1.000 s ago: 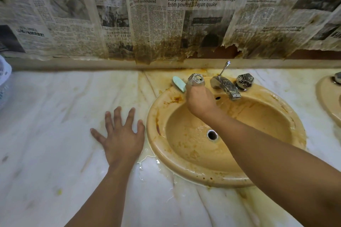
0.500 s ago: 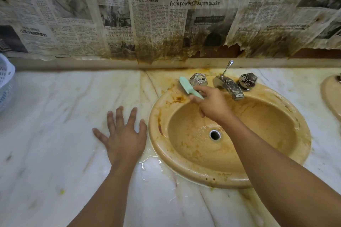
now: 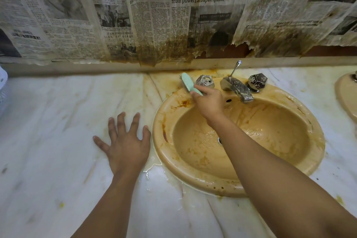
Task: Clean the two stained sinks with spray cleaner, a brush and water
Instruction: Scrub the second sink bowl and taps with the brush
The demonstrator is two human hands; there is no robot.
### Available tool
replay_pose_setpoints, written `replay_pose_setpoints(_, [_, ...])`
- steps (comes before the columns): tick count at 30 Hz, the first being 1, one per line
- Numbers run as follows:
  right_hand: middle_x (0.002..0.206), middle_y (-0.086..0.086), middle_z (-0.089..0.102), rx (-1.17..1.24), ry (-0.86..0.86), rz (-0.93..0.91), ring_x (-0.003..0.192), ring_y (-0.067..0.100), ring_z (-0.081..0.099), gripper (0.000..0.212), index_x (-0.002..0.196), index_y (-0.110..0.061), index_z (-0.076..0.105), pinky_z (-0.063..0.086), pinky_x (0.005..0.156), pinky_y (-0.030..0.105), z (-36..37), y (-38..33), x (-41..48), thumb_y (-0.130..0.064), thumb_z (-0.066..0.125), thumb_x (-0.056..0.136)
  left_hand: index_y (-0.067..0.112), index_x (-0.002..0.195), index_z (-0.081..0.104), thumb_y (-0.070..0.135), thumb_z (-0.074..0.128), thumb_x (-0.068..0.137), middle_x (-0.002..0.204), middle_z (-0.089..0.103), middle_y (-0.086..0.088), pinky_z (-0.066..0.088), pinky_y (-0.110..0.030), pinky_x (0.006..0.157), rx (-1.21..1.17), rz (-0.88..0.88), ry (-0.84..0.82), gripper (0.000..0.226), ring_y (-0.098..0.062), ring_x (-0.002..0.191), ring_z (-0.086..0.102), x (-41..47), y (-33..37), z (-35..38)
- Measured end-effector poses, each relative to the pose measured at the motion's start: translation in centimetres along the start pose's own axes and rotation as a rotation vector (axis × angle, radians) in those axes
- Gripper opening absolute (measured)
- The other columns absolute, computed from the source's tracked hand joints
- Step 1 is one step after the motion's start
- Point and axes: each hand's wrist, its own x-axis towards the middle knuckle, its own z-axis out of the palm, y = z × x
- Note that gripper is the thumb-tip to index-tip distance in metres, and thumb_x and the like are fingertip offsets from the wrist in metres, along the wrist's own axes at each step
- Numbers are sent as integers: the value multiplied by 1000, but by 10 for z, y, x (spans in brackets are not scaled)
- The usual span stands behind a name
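Brush (image 3: 190,84) is gripped by its handle in right hand (image 3: 209,100), head at back-left rim of sink (image 3: 159,137) nr tap knob (image 3: 205,81). Left hand (image 3: 125,141) is laid flat, fingers spread, on wet tabletop (image 3: 58,141). Brush is judged light, stiff, prob. slippery when wet; best held at handle.

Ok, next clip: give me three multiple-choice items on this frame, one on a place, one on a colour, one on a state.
1. Where does the left hand rest? A. flat on the counter, left of the sink; B. inside the sink; C. in the air, touching nothing.
2. What colour is the brush? A. red; B. mint green; C. black.
3. What is the right hand doing? A. lying open, empty; B. gripping the brush; C. clenched, holding nothing.
Answers: 1 A, its fingers spread on the marble; 2 B, the pale green head shows; 3 B, fingers curl round the handle.
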Motion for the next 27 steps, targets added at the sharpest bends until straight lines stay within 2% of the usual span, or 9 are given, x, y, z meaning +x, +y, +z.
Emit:
replay_pose_setpoints(4, [115,-3,70,-121,61,25,90,17,65,33,126,-28,73,50,66,24,6,-7,-5,-30,72,93,48,160,26,61,27,103,171,13,11,-4,-73,120,-8,0,1,58,-18,160,-3,0,0,0])
replay_pose_setpoints(8, [103,-4,70,-178,100,68,81,15,64,30,122,-27,76,43,58,20,-20,5,-27,-30,72,93,48,160,27,62,27,103,171,14,10,-3,-73,120,-3,2,5,58,-19,160,-2,0,0,-1])
replay_pose_setpoints(11, [110,4,74,-221,102,29,89,20,64,27,120,-26,77,45,62,21,-11,-7,-14,-28,71,93,48,159,28,61,27,103,171,15,9,-2,-72,119,6,0,9,58,-19,160,-1,1,0,-1])
replay_pose_setpoints(14, [114,2,72,-265,15,19,77,13,62,27,120,-26,77,40,55,20,1,-21,3,-27,71,93,48,159,28,61,28,103,171,15,9,-3,-72,119,-8,-1,9,58,-19,160,-1,1,0,-2])
replay_pose_setpoints(16, [102,-2,73,-238,-92,34,67,8,58,29,120,-24,77,41,54,21,-7,-20,-4,-26,74,92,48,159,29,61,29,103,171,16,9,-4,-72,119,-11,-2,7,58,-19,160,-1,1,0,-2])
replay_pose_setpoints(19, [62,-16,60,-261,-268,-7,39,-1,41,22,115,-27,79,31,40,15,-35,1,-41,-23,74,93,49,159,28,61,28,103,171,15,9,-3,-72,119,-7,2,6,58,-19,160,-1,1,0,-3])
replay_pose_setpoints(21, [53,-20,58,-281,-280,-27,35,1,40,23,117,-31,77,29,39,15,-49,13,-60,-26,72,96,49,159,28,62,28,102,171,16,9,-3,-72,119,-10,7,8,58,-19,160,0,1,0,-4])
replay_pose_setpoints(23, [69,-17,70,-333,-180,-63,44,1,48,25,120,-31,76,36,45,20,-53,13,-54,-29,70,97,49,159,29,62,28,102,170,16,9,-2,-72,119,-13,8,6,58,-19,160,0,2,0,-4])
replay_pose_setpoints(27, [107,4,76,-427,-83,-101,89,25,67,26,121,-32,76,54,73,34,-37,-7,-24,-31,65,98,49,157,34,62,32,102,170,17,10,-4,-70,121,-36,11,-9,56,-18,160,0,2,-1,-7])
